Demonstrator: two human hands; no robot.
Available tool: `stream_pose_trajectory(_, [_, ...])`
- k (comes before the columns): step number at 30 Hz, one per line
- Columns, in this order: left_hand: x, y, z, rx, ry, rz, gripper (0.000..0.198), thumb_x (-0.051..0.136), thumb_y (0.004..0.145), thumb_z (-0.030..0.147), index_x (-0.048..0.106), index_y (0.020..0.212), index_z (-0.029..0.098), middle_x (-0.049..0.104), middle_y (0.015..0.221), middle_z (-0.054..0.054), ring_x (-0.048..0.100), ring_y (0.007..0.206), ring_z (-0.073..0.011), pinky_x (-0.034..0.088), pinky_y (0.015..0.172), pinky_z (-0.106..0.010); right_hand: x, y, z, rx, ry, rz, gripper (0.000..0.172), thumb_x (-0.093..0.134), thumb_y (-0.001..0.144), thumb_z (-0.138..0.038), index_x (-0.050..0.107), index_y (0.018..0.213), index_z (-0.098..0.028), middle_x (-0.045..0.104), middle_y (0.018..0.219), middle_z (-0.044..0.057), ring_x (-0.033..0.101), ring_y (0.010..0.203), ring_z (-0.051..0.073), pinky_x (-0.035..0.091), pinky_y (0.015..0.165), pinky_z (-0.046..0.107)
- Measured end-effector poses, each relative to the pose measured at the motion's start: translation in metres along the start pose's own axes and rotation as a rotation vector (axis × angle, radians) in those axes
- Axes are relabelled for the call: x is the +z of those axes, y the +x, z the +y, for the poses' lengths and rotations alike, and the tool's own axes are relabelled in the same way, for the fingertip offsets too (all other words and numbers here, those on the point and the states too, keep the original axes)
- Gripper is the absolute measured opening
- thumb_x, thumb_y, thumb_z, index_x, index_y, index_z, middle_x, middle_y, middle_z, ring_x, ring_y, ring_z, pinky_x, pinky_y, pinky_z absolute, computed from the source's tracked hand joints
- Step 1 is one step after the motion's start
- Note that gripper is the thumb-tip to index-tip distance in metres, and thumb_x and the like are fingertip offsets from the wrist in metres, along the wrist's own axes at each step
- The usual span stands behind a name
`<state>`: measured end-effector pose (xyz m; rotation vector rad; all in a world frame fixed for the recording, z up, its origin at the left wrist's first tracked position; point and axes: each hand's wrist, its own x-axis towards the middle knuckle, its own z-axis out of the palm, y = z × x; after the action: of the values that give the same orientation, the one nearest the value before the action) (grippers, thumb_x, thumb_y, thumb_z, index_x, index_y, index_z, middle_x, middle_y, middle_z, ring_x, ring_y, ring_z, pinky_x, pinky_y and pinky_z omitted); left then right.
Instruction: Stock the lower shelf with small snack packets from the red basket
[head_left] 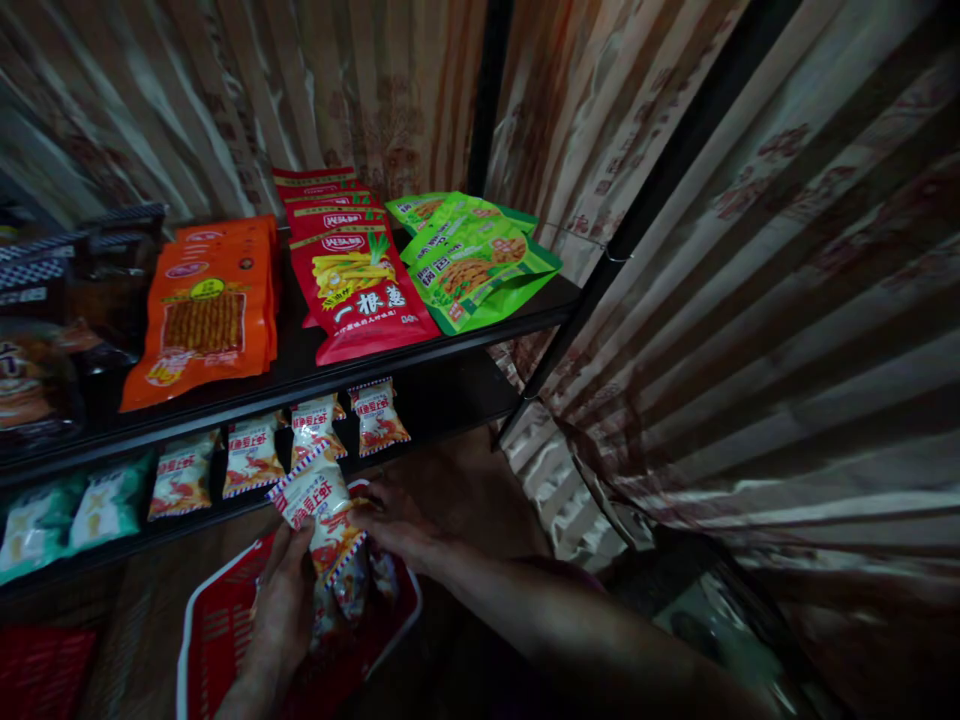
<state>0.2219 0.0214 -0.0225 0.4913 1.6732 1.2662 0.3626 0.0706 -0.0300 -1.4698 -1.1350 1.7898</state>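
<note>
Both my hands grip one white and red snack packet (319, 510) just above a red basket (217, 640). My left hand (281, 610) pinches its lower left side with closed fingers. My right hand (394, 520) grips its right edge. Several more of the same small packets (352, 590) lie in the basket under it. A row of matching packets (315, 425) stands on the lower shelf (442, 405) right behind my hands.
The upper shelf (300, 365) holds stacks of orange bags (206, 315), red bags (356, 285) and green bags (472, 260). Green-white packets (71, 510) sit at the lower left. A striped curtain (787, 300) hangs behind and to the right. A black post (637, 210) slants at the shelf's right end.
</note>
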Motion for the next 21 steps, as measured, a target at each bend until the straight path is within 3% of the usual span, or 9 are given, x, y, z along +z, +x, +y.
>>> stream_pose_trajectory(4, [0.008,-0.004,-0.004,-0.053,-0.021,-0.016,0.049,0.071,0.068,0.038,0.063,0.114,0.023,0.071,0.095,-0.005,0.066,0.092,-0.0242,0.049,0.085,-0.036,-0.011,0.002,0.006,-0.012,-0.035,-0.034,0.025,0.067,0.070,-0.031,0.067,0.093,-0.021,0.070,0.089,0.002,0.065,0.077,0.017,0.049,0.058,0.024])
stream_pose_trajectory(12, [0.017,-0.024,0.012,0.074,0.053,-0.037,0.059,0.072,0.064,0.047,0.062,0.116,0.022,0.069,0.104,-0.006,0.063,0.099,-0.0244,0.047,0.089,-0.035,-0.029,-0.023,-0.013,-0.153,-0.302,-0.043,0.027,0.064,0.073,-0.033,0.067,0.098,-0.024,0.072,0.098,0.000,0.066,0.090,0.019,0.049,0.071,0.025])
stream_pose_trajectory(17, [0.020,-0.039,0.034,0.134,0.161,-0.032,0.051,0.067,0.069,0.047,0.063,0.114,0.023,0.069,0.104,-0.006,0.063,0.098,-0.0245,0.049,0.086,-0.034,-0.032,-0.036,-0.038,-0.210,-0.387,-0.051,0.033,0.064,0.073,-0.032,0.066,0.103,-0.020,0.071,0.107,0.005,0.066,0.096,0.020,0.048,0.077,0.026])
stream_pose_trajectory(21, [0.019,-0.037,0.032,0.153,0.166,-0.061,0.048,0.065,0.071,0.046,0.063,0.114,0.025,0.069,0.108,-0.006,0.063,0.103,-0.0256,0.049,0.088,-0.035,-0.032,-0.036,-0.038,-0.230,-0.416,-0.071,0.034,0.062,0.073,-0.030,0.066,0.104,-0.017,0.070,0.109,0.008,0.065,0.099,0.021,0.047,0.081,0.027])
